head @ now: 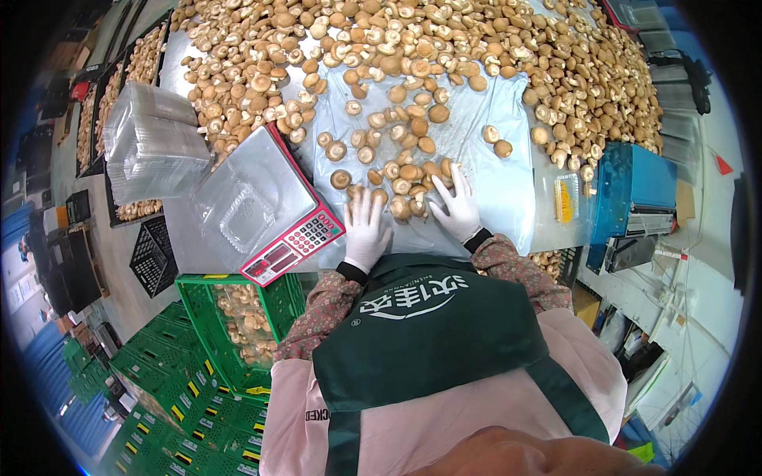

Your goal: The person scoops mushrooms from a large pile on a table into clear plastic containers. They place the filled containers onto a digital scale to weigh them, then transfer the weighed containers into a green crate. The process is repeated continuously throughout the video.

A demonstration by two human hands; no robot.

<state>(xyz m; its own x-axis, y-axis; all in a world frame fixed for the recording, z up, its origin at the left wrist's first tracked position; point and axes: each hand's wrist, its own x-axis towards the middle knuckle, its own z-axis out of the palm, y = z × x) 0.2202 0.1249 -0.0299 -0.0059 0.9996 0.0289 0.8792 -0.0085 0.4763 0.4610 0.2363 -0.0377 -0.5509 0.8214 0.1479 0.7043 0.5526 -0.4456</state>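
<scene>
Both of my hands wear thin white gloves and rest on a light blue plastic sheet [506, 178] spread over the table. My left hand [365, 229] lies palm down, its fingers slightly apart over a few brown mushrooms [379, 195]. To its right, my right hand [457, 205] has its fingers spread, with the fingertips beside a loose cluster of mushrooms [411, 172]. Neither hand grips anything that I can see. Left of my left hand stands a red digital scale [292, 250] with a metal platform. A clear plastic tray [247, 220] sits on that platform, apparently without mushrooms in it.
A large mushroom heap [583, 77] covers the far table. Stacked clear trays [152, 146] stand left, behind the scale. A green crate [190, 333] below the scale holds packed mushrooms [244, 315]. At right are a blue machine [637, 184] and yellow labels [564, 201].
</scene>
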